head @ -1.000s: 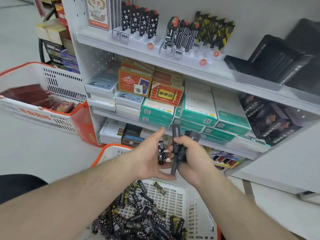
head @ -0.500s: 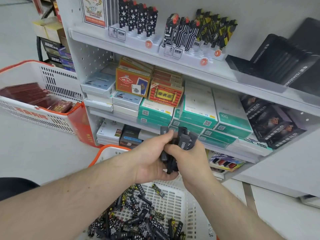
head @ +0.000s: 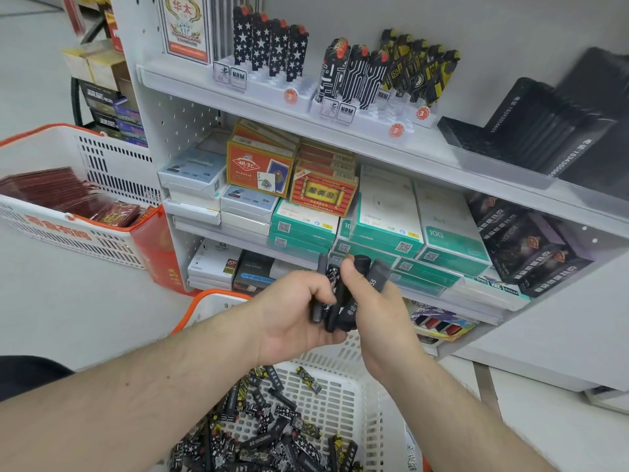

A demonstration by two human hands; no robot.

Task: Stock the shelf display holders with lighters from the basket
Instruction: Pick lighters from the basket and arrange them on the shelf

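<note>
1. Above the basket, a bundle of lighters is gripped by the right hand; the left hand pinches one.
2. Lighters are judged light, rigid, slick (grasp mid-body).

A shop aisle: a white pegboard-backed shelf unit carries stacked boxed goods with QR codes, playing-card packs, and lighters standing in display holders fronted by round orange tags printed 3. White, orange-rimmed shopping baskets of stock sit on the floor.
</note>
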